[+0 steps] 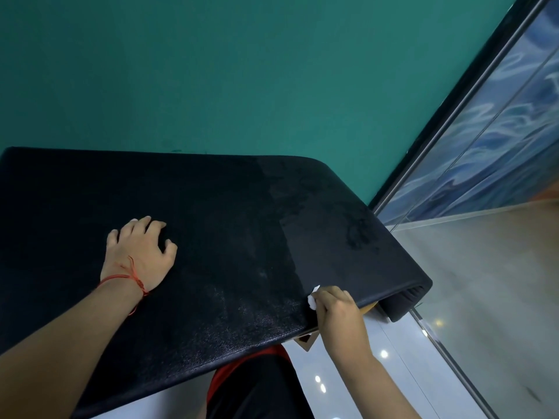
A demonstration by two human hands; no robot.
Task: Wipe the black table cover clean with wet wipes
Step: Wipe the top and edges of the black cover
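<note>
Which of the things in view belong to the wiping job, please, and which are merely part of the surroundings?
Belong to the job:
black table cover
wet wipe, bunched in the right hand at the near edge
left hand, pressed flat on the cover

Merely surroundings:
green wall
glass panel
tiled floor
red wrist thread

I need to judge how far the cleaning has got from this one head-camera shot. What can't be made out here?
- Wet wipe: mostly hidden inside the right hand; its size and how dirty it is are unclear.
- Black table cover: left part cut off by the frame edge.
- Table under the cover: hidden, apart from a bit of wood at the near edge.
- Greyer right side: wet, dusty or glare, cannot tell.
</note>
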